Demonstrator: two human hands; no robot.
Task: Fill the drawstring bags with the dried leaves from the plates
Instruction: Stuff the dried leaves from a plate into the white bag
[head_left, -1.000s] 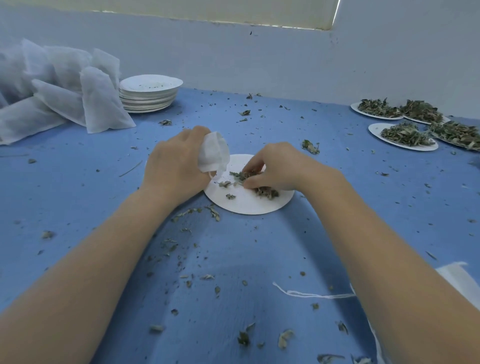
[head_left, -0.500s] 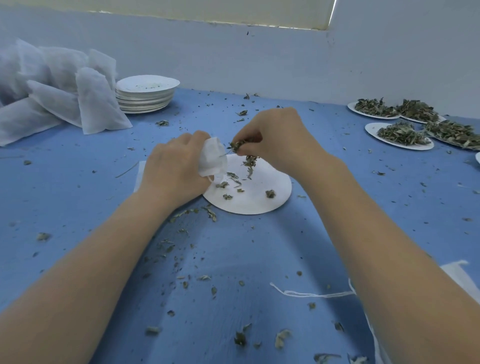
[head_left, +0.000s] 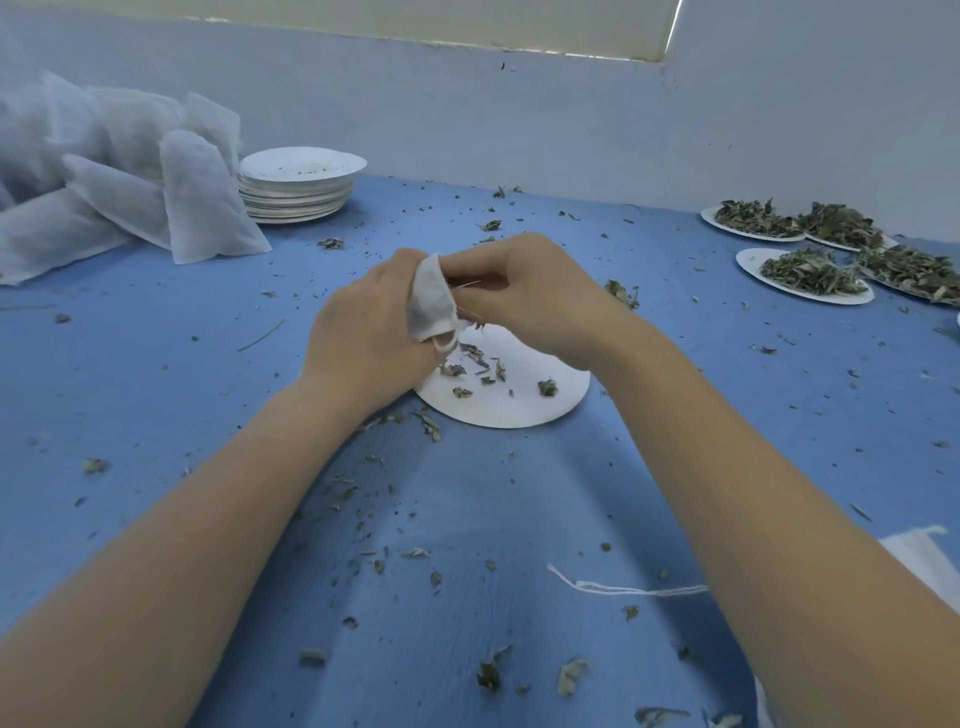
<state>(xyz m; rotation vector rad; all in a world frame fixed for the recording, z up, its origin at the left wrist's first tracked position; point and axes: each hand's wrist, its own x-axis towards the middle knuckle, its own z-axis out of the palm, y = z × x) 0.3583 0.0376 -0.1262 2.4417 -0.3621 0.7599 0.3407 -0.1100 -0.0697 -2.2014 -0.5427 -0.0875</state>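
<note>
Drawstring bag (head_left: 429, 300) sits bunched in my left hand (head_left: 363, 332), fingers curled round it, above the plate (head_left: 519, 405). My right hand (head_left: 524, 291) pinches leaves at its mouth. Filling step, I judge; next, gather the plate's remaining leaf scraps (head_left: 480, 366).

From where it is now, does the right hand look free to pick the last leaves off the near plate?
Probably yes: the right hand hovers just above the plate, and nothing covers the scattered leaves.
</note>
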